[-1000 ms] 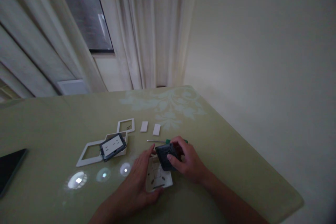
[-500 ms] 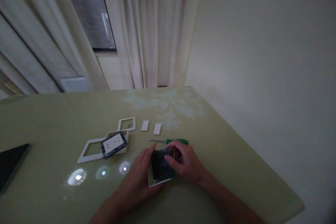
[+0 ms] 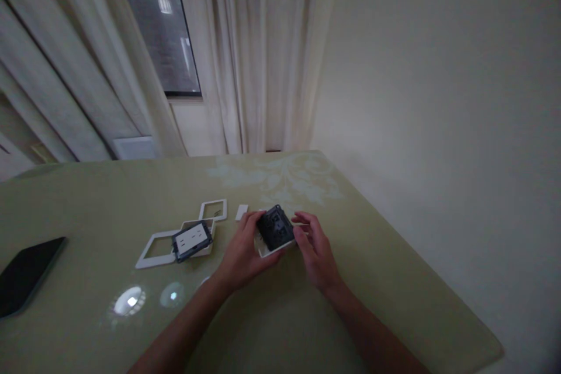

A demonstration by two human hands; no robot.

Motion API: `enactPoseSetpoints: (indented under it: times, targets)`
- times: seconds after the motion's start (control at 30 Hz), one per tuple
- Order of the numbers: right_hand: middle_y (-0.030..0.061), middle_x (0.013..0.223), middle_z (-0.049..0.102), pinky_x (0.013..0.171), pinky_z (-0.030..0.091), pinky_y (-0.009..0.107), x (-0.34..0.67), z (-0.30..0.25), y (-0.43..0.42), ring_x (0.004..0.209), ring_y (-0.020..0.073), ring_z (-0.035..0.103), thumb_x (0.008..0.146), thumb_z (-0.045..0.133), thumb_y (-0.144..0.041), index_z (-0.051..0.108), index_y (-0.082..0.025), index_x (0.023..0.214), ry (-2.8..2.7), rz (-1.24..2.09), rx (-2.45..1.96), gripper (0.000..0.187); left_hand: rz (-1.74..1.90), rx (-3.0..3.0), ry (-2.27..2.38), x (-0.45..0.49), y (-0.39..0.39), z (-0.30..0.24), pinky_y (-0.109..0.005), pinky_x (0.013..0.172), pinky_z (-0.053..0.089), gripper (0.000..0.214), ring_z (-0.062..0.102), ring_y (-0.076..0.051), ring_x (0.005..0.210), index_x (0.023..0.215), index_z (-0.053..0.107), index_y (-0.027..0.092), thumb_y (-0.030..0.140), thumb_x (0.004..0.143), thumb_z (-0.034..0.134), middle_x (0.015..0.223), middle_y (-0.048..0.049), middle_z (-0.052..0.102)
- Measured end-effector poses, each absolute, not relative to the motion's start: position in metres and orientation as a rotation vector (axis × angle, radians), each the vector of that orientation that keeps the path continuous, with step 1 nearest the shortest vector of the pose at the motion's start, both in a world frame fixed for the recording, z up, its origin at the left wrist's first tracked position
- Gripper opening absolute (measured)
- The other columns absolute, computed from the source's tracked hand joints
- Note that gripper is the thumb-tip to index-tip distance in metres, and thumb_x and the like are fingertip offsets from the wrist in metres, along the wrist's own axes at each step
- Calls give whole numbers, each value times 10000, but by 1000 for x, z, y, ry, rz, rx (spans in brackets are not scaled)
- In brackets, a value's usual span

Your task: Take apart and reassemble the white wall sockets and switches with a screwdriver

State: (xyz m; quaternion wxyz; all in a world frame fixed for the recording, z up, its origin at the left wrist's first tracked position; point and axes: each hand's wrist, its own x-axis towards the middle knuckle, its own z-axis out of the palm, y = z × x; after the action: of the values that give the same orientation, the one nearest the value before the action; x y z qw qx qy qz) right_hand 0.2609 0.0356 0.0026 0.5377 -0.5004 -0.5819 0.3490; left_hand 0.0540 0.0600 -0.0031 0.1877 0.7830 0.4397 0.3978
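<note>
My left hand (image 3: pixel 242 254) grips a white wall box (image 3: pixel 263 249) from its left side, thumb along the bottom. A dark wall-switch or socket module (image 3: pixel 275 228) sits in or on the box, tilted, its black inner side facing me. My right hand (image 3: pixel 318 254) is beside the module's right edge, fingers bent and apart; its thumb is close to the edge, and I cannot tell whether it touches. The screwdriver is hidden behind the hands and the module.
On the left, a socket module with a white face (image 3: pixel 191 239) rests on another white box (image 3: pixel 205 250) beside a white frame (image 3: pixel 144 258). Behind are a second frame (image 3: pixel 213 201) with small screws inside and a white cover piece (image 3: pixel 241 212). A black tablet-like device (image 3: pixel 30 272) lies far left.
Both hands have lifted the box and module up and away from me. My right hand has eased off the module, its fingers now spread. The screwdriver has gone out of sight behind them.
</note>
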Motion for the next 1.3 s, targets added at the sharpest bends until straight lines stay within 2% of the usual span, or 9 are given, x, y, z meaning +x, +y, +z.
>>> enactPoseSetpoints:
  times: [0.1, 0.2, 0.37, 0.53, 0.6, 0.7, 0.77, 0.97, 1.3]
  targets:
    - [150, 1335, 690, 1001, 573, 430, 266, -4, 46, 1208, 284, 687, 1007, 579, -574, 584, -221, 1327, -1336, 820, -1228, 477, 1114, 2202, 1266, 73, 93, -9, -477, 1074, 543, 654, 650, -324, 1225, 1378, 522, 198, 479, 865, 814, 1307, -134, 622]
    - [162, 1352, 698, 1032, 573, 472, 272, -11, 55, 1223, 300, 702, 1001, 582, -572, 576, -222, 1329, -1327, 829, -1243, 479, 1046, 2229, 1278, 85, 118, -20, -466, 1012, 565, 655, 681, -330, 1155, 1335, 576, 174, 543, 848, 812, 1249, -135, 657]
    - [146, 1405, 696, 1072, 568, 467, 275, -19, 62, 1270, 289, 702, 1011, 591, -563, 567, -243, 1366, -1379, 856, -1229, 479, 905, 2290, 1352, 83, 142, -28, -495, 1009, 545, 683, 671, -369, 1142, 1280, 647, 162, 649, 825, 793, 1201, -150, 700]
    - [150, 1455, 667, 1121, 534, 494, 271, -26, 64, 1333, 299, 667, 1007, 625, -506, 537, -240, 1435, -1460, 867, -1254, 512, 729, 2364, 1392, 74, 161, -23, -472, 997, 549, 754, 676, -365, 1144, 1299, 656, 171, 635, 745, 872, 1213, -148, 713]
    - [156, 1479, 646, 1106, 537, 509, 269, -28, 64, 1312, 315, 675, 976, 669, -459, 524, -238, 1462, -1488, 864, -1268, 553, 665, 2381, 1412, 71, 169, -22, -469, 995, 560, 705, 688, -331, 1136, 1316, 647, 175, 586, 791, 875, 1242, -130, 708]
    - [159, 1519, 598, 1061, 550, 489, 268, -30, 61, 1208, 303, 712, 920, 725, -353, 464, -243, 1537, -1614, 796, -1347, 678, 592, 2385, 1477, 67, 180, -20, -507, 993, 578, 482, 692, -296, 1153, 1339, 642, 181, 471, 975, 765, 1324, -112, 684]
    - [153, 1464, 626, 1040, 549, 453, 269, -28, 58, 1169, 284, 709, 912, 724, -282, 450, -229, 1555, -1786, 723, -1418, 701, 555, 2379, 1531, 63, 188, -20, -520, 996, 588, 393, 690, -292, 1175, 1350, 646, 190, 407, 1031, 716, 1365, -105, 672]
    - [111, 1261, 719, 1090, 483, 443, 271, -20, 55, 1205, 303, 646, 873, 735, -161, 709, -221, 1250, -2077, 630, -1424, 382, 500, 2331, 1689, 44, 208, -13, -511, 986, 608, 384, 698, -292, 1182, 1365, 645, 193, 367, 1032, 727, 1385, -106, 668]
    - [106, 1222, 722, 1071, 486, 403, 269, -21, 59, 1169, 272, 639, 952, 581, -91, 726, -202, 1205, -2145, 548, -1465, 312, 563, 2364, 1657, 48, 209, -12, -521, 1001, 599, 382, 693, -295, 1195, 1361, 649, 191, 376, 1035, 722, 1383, -106, 671]
